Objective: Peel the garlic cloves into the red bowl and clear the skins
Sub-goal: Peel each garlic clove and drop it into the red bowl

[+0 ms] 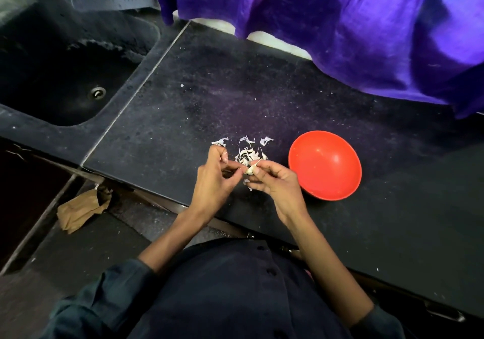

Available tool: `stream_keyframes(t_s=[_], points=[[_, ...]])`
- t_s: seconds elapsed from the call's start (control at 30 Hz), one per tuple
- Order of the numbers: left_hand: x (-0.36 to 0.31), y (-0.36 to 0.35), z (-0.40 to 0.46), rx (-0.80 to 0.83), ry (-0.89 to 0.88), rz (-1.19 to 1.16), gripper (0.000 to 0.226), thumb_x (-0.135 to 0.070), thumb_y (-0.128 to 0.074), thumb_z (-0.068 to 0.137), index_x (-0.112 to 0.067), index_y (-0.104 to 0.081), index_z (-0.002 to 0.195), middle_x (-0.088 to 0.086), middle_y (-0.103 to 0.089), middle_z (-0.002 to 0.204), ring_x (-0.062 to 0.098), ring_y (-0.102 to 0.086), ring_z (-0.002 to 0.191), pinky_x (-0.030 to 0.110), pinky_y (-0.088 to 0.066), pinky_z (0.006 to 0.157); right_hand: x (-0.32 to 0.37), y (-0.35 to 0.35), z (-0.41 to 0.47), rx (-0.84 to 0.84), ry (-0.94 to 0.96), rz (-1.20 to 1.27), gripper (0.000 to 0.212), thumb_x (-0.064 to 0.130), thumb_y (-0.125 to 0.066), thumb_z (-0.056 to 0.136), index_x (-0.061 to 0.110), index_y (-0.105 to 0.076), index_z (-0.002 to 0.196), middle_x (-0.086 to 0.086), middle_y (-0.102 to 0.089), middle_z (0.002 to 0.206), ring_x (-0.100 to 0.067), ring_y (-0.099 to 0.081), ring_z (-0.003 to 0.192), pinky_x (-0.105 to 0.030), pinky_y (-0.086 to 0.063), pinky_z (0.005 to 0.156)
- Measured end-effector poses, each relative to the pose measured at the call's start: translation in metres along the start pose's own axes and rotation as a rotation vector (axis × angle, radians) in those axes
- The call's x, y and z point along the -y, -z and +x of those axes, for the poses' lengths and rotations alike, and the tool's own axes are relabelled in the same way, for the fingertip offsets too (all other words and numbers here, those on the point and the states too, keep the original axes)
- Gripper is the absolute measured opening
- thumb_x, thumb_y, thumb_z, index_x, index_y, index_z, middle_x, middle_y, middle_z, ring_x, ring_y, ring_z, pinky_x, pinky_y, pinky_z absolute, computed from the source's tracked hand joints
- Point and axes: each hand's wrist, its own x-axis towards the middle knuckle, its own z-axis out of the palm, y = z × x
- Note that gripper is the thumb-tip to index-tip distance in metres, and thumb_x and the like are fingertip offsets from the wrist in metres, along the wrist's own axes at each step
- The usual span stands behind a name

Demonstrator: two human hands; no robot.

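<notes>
A small pale garlic clove (250, 170) sits between my two hands, just above the dark counter (183, 108). My right hand (275, 181) pinches it with thumb and fingertips. My left hand (216, 175) has its fingers curled, with the thumb and forefinger tips at the clove's left side. Just beyond the hands lies a heap of white garlic skins (248, 155), with a few loose flakes (246, 140) behind it. The red bowl (324, 164) stands on the counter right of my right hand; I see nothing inside it.
A dark sink (65, 76) with a metal drain lies at the left. Purple cloth (353, 24) hangs over the counter's back right. A crumpled brown paper bag (81, 210) lies on the floor below the counter's front edge.
</notes>
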Motion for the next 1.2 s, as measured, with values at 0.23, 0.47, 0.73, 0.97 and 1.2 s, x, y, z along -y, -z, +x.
stream_keyframes(t_s=[0.23,0.47,0.73,0.97,1.2], points=[[-0.002,-0.004,0.002,-0.009,-0.003,-0.007,0.038,-0.008,-0.071,0.085,-0.015,-0.034,0.092,-0.005,-0.074,0.089,0.008,-0.071,0.079,0.035,-0.058,0.076,0.003,0.001,0.004,0.022,0.024,0.004,0.01,-0.003,-0.065,0.086,0.004,-0.069,0.093,-0.015,-0.07,0.09,-0.024,-0.069,0.083,-0.034,-0.059,0.08],[-0.005,-0.007,0.006,-0.038,0.065,-0.047,0.047,-0.011,-0.073,0.084,-0.027,-0.028,0.084,-0.016,-0.072,0.079,-0.004,-0.065,0.07,0.009,-0.043,0.066,0.004,0.005,0.008,0.011,0.067,-0.056,0.018,-0.01,-0.061,0.086,0.004,-0.068,0.093,-0.006,-0.072,0.085,-0.016,-0.07,0.077,-0.023,-0.056,0.068],[-0.005,-0.005,0.009,-0.09,0.072,-0.036,0.044,-0.014,-0.072,0.085,-0.025,-0.029,0.083,-0.02,-0.071,0.079,0.007,-0.065,0.068,0.015,-0.045,0.062,0.001,0.005,0.012,0.022,0.068,-0.138,0.025,-0.01,-0.061,0.086,0.012,-0.068,0.094,-0.008,-0.069,0.084,-0.017,-0.067,0.07,-0.026,-0.058,0.068],[0.004,0.001,0.013,0.067,0.093,-0.131,0.024,-0.009,-0.069,0.088,-0.021,-0.049,0.097,-0.005,-0.074,0.089,0.014,-0.071,0.078,0.04,-0.059,0.073,-0.001,0.008,0.013,-0.018,0.042,-0.087,0.023,-0.008,-0.063,0.085,0.009,-0.063,0.101,-0.008,-0.068,0.081,-0.021,-0.067,0.068,-0.032,-0.06,0.072],[0.007,-0.003,0.01,0.157,0.0,-0.119,0.021,0.0,-0.069,0.085,-0.015,-0.071,0.1,-0.002,-0.071,0.093,0.007,-0.069,0.074,0.023,-0.058,0.068,-0.003,0.013,0.014,-0.01,-0.013,-0.008,0.015,-0.004,-0.061,0.089,-0.004,-0.062,0.104,-0.013,-0.068,0.086,-0.018,-0.068,0.072,-0.03,-0.059,0.07]])
